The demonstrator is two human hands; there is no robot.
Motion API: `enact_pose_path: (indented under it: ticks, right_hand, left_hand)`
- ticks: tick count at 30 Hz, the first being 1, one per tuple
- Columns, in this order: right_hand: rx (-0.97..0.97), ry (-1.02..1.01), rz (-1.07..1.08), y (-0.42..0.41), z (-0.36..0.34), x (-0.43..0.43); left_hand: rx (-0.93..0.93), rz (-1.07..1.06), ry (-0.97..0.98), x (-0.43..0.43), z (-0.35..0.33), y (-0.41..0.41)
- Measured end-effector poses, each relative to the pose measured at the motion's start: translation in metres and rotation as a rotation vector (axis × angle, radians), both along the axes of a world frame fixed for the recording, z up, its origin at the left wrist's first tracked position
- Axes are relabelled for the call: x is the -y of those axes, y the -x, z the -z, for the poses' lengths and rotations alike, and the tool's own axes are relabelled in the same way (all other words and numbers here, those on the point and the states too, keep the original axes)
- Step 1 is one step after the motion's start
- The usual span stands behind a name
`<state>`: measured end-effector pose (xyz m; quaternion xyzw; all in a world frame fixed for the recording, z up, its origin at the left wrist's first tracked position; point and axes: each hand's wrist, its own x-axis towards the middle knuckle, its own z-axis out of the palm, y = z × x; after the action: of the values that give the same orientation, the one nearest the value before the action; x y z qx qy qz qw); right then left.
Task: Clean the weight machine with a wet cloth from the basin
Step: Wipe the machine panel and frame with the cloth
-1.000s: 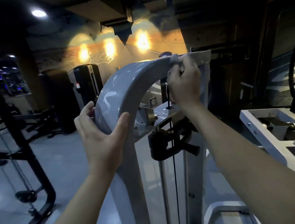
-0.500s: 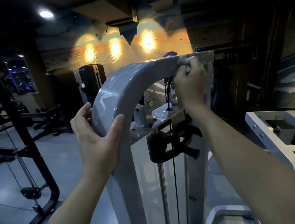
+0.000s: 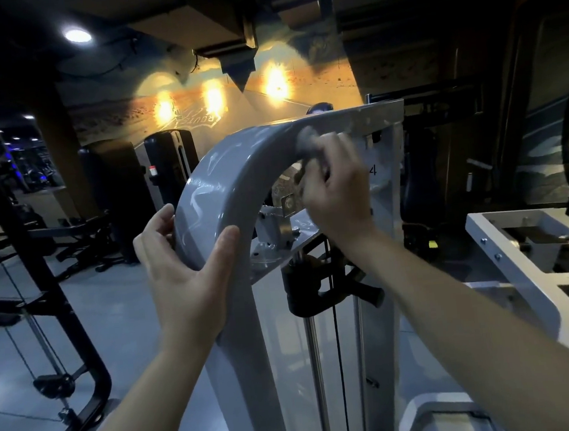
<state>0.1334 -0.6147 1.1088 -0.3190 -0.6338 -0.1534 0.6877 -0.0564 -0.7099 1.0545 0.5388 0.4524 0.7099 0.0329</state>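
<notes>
Weight machine fills the middle of the view, its grey arch curving from 6 o'clock up toward 1 o'clock. The left hand, at 8 o'clock, clasps the bend of the arch, thumb on the front face and fingers round the far edge. This looks like a brace so the person can lean in and reach the top. The right hand, at 1 o'clock, is bunched round a grey cloth and presses it where the arch meets the flat top bar. Hand and cloth are blurred, which suggests a wiping stroke. No basin is in view.

Below the right wrist, a black pulley bracket carries a thin cable straight down. A figure "4" is marked on the pale panel just right of the right hand. At 12 o'clock, a wall mural shows a road shield whose lettering seems to say "ROUTE", though it is too soft to be sure.
</notes>
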Motion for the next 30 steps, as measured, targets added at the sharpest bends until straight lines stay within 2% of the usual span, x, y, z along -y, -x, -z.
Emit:
enact_pose_path:
  ticks: [2, 3, 6, 8, 10, 12, 14, 18, 19, 21, 24, 26, 27, 30]
  right_hand:
    - [0.108, -0.049, 0.007, -0.005, 0.001, -0.007]
    - [0.079, -0.024, 0.057, -0.015, -0.007, -0.016]
    - [-0.188, 0.231, 0.173, -0.05, -0.035, -0.045]
    - [-0.226, 0.26, 0.147, -0.042, -0.034, -0.037]
    - [-0.114, 0.151, 0.039, -0.011, -0.02, -0.007]
    - [0.086, -0.006, -0.062, 0.007, 0.001, 0.015]
    - [0.162, -0.053, -0.035, -0.001, 0.0, 0.01]
    - [-0.2, 0.213, 0.108, -0.033, -0.033, -0.02]
    - [-0.237, 0.233, 0.104, -0.029, -0.034, -0.017]
    - [-0.187, 0.163, 0.045, -0.002, -0.028, 0.004]
    - [0.069, -0.038, -0.086, 0.033, -0.002, 0.045]
    - [0.205, -0.107, -0.091, 0.03, 0.001, 0.046]
    - [0.203, -0.102, -0.063, 0.021, -0.004, 0.034]
    - [-0.089, 0.066, 0.044, -0.004, -0.032, -0.002]
  left_hand:
    - [-0.003, -0.003, 0.001, 0.0, 0.001, 0.0]
    - [-0.006, -0.005, 0.002, 0.0, 0.0, 0.001]
    - [-0.013, -0.012, -0.002, 0.0, 0.0, 0.001]
    - [-0.015, -0.015, -0.004, -0.001, 0.0, 0.001]
    - [-0.006, -0.014, -0.013, -0.003, 0.001, 0.002]
    - [-0.011, -0.012, -0.016, -0.004, 0.001, 0.002]
    - [-0.019, -0.005, -0.016, -0.004, 0.001, 0.002]
    - [-0.022, -0.004, -0.03, -0.002, 0.0, 0.002]
    - [-0.027, -0.005, -0.028, -0.001, 0.0, 0.002]
    - [-0.03, -0.009, -0.023, -0.001, -0.001, 0.001]
    - [-0.035, -0.025, -0.028, -0.003, 0.0, 0.002]
    - [-0.036, -0.029, -0.023, -0.002, 0.001, 0.002]
    - [-0.033, -0.027, -0.023, -0.001, 0.001, 0.002]
    - [-0.04, -0.028, -0.021, -0.001, 0.0, 0.003]
